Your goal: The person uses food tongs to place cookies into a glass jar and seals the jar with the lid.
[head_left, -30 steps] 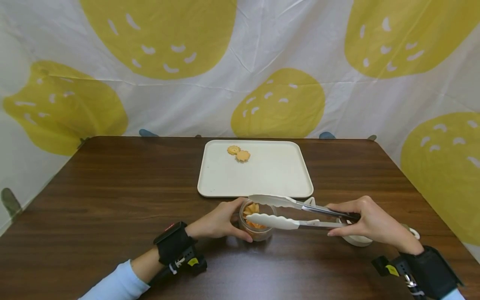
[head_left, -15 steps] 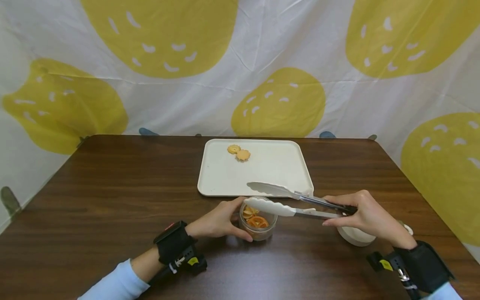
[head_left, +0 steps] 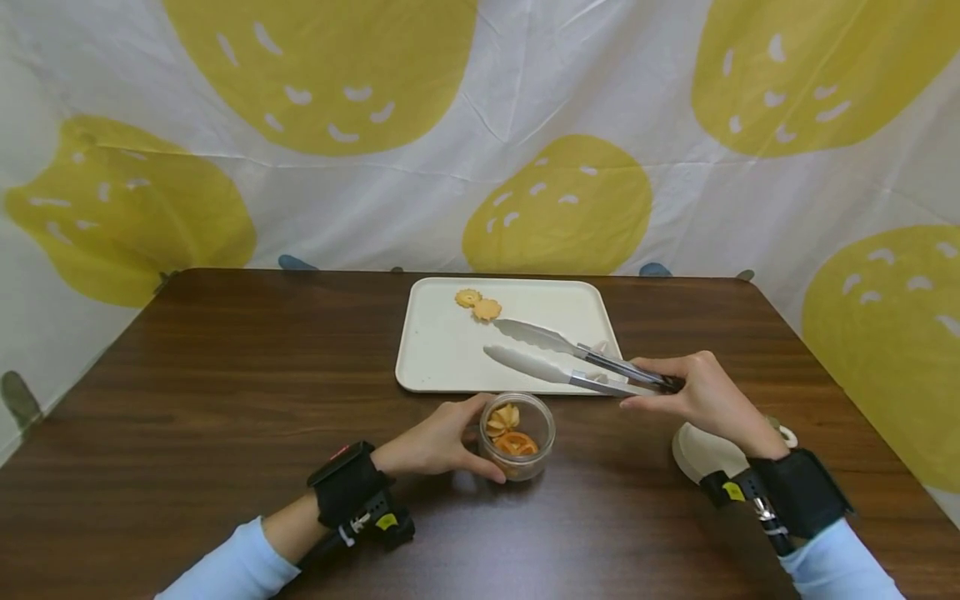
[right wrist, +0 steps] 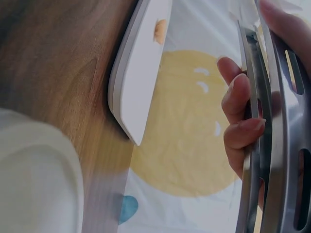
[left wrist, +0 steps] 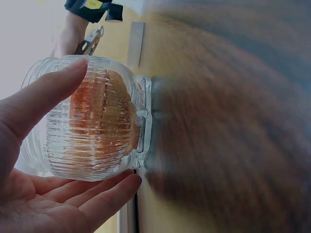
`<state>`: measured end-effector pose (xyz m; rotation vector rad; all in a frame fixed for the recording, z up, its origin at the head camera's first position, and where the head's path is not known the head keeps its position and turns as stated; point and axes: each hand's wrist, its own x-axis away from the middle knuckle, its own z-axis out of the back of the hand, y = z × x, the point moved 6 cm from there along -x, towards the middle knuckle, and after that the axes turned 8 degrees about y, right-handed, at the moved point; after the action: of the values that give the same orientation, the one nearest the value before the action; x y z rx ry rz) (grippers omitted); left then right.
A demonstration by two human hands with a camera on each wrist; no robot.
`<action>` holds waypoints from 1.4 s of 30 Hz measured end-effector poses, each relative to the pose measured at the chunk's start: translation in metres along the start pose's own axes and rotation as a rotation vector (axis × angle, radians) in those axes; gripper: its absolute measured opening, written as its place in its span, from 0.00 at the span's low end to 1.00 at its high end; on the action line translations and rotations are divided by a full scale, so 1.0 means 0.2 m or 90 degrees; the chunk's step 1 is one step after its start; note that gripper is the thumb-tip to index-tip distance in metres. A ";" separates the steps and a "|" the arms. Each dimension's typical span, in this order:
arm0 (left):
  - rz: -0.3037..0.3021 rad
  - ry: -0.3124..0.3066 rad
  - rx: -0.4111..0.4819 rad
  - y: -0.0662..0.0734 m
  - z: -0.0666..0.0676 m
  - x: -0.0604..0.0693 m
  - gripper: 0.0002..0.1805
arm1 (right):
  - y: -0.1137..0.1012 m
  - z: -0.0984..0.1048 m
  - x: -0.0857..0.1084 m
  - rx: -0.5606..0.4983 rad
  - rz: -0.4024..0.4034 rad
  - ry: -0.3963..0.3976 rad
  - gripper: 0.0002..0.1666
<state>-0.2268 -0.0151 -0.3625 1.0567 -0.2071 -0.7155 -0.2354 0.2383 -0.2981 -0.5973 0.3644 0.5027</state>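
My left hand (head_left: 442, 437) holds a ribbed glass jar (head_left: 546, 442) on the table, thumb and fingers on opposite sides. Inside it lie biscuits (head_left: 502, 419) and an orange dried-looking slice (head_left: 516, 444); through the glass in the left wrist view, the jar's contents (left wrist: 104, 107) look stacked. In my right hand (head_left: 701, 396) I grip metal tongs (head_left: 525, 364) with pale scalloped tips. Nothing shows between the tips, which are spread apart above a white tray (head_left: 427, 367). Two scalloped biscuits (head_left: 486, 310) lie near the tray's back edge, left of its middle.
An off-white round object (head_left: 701, 454) stands below my right wrist, partly hidden, with a pale loop (head_left: 787, 435) beside it. Its pale rim (right wrist: 63, 141) fills the right wrist view's lower left. Behind the brown table (head_left: 262, 367) hangs a lemon-print cloth (head_left: 555, 100).
My right hand and the tongs have moved away from above the jar, up and forward over the tray, baring the jar's mouth. The left hand and jar have stayed in place.
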 end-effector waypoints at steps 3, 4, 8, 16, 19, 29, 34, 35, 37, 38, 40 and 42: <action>-0.001 0.000 -0.005 0.00 0.00 0.00 0.41 | 0.01 -0.02 -0.04 0.010 -0.006 -0.012 0.28; -0.001 0.000 -0.006 0.00 0.00 0.00 0.41 | 0.02 -0.03 -0.06 0.015 -0.004 -0.014 0.29; 0.000 0.001 -0.025 0.00 0.00 0.00 0.41 | 0.02 -0.05 -0.12 0.026 0.005 -0.018 0.29; -0.005 0.003 -0.047 0.01 0.00 0.01 0.40 | 0.01 -0.12 -0.24 0.039 -0.001 -0.051 0.32; -0.007 0.003 -0.039 0.01 0.00 0.00 0.40 | 0.02 -0.14 -0.28 0.056 -0.004 -0.056 0.33; -0.008 -0.001 -0.027 0.01 0.00 0.00 0.39 | 0.09 -0.22 -0.34 0.076 -0.017 -0.057 0.33; -0.012 0.001 -0.030 0.01 -0.01 0.00 0.40 | 0.12 -0.25 -0.35 0.094 -0.047 -0.076 0.35; -0.013 0.003 -0.032 0.01 -0.01 0.00 0.40 | 0.13 -0.25 -0.36 0.098 -0.054 -0.080 0.36; -0.013 0.004 -0.035 0.01 -0.01 0.00 0.40 | 0.14 -0.26 -0.37 0.108 -0.063 -0.085 0.37; -0.014 0.005 -0.036 0.01 -0.01 0.00 0.40 | 0.14 -0.27 -0.37 0.110 -0.067 -0.088 0.38; -0.014 0.004 -0.036 0.01 -0.01 0.00 0.40 | 0.15 -0.27 -0.38 0.116 -0.069 -0.089 0.39; -0.013 0.002 -0.035 0.00 -0.01 0.00 0.40 | 0.16 -0.29 -0.38 0.116 -0.069 -0.089 0.41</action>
<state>-0.2252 -0.0135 -0.3627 1.0090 -0.1724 -0.7343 -0.3252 0.2003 -0.3211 -0.4006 0.2407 0.3998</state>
